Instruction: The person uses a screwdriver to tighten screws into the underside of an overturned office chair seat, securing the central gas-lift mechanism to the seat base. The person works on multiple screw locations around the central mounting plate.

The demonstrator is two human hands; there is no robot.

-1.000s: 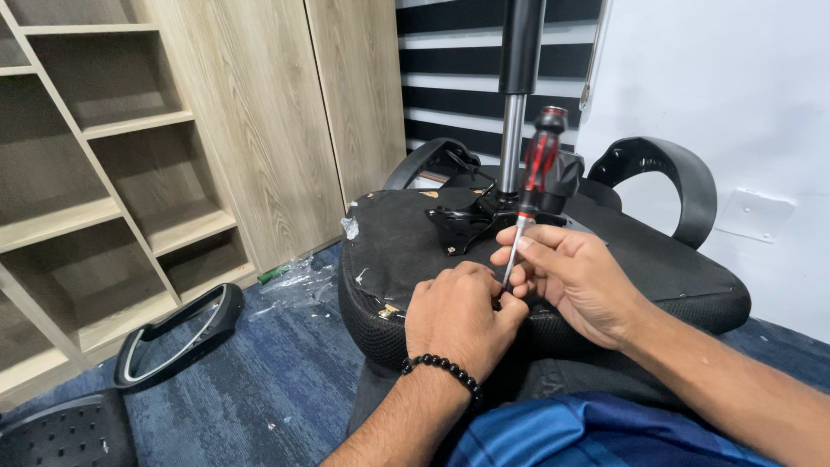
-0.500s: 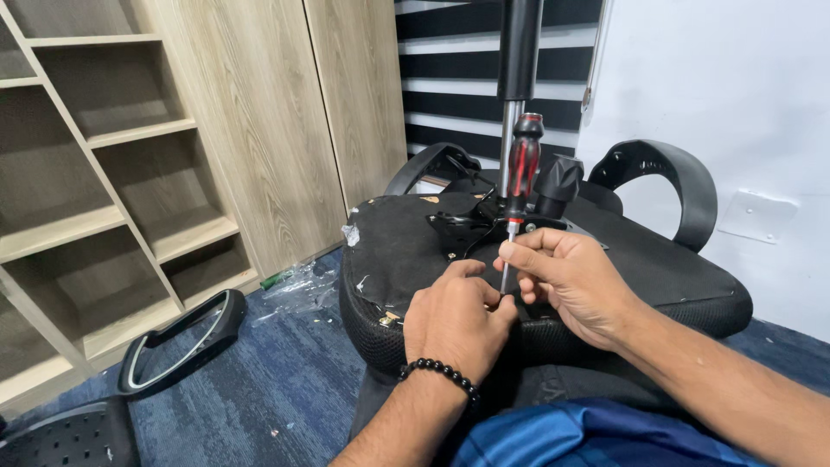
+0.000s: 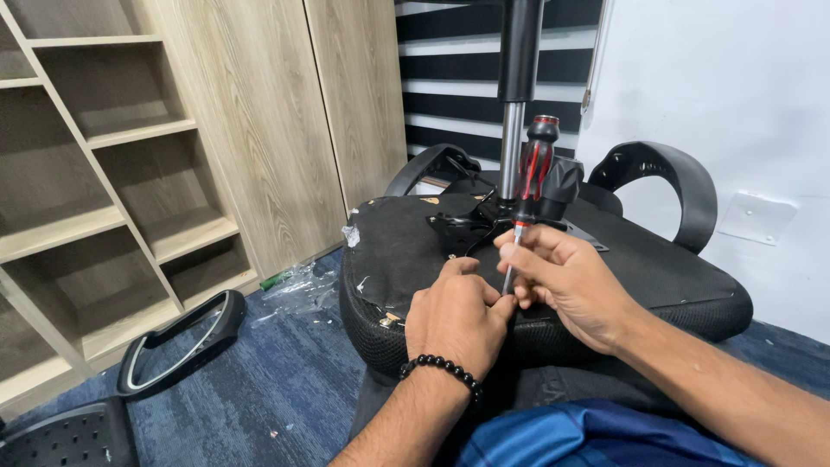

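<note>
— Hands first, low centre of the frame: the left hand (image 3: 456, 316), a bead bracelet (image 3: 441, 367) at its wrist, rests knuckles-up on the underside of the upturned chair seat (image 3: 398, 251), fingers curled together around the spot where the tip sits. The right hand (image 3: 571, 281) pinches the thin shaft of the screwdriver (image 3: 529, 195), fingers clamped on it, red-and-black handle standing free above.

— Which step, then?

— Seating the tip, I'd judge; the fastener itself is hidden under the fingers. Next the grip would need to climb to the handle, keeping the shaft upright.

— Anything crowding it?

— Just behind, the chair's metal mechanism (image 3: 467, 227) and gas column (image 3: 515, 104) stand close to the handle. An armrest (image 3: 661, 177) curves at right. Lower left, a loose armrest (image 3: 177, 342) lies on blue carpet (image 3: 277, 389) beside plastic wrapping (image 3: 298, 285); wooden shelves (image 3: 112, 173) fill the upper left.
</note>
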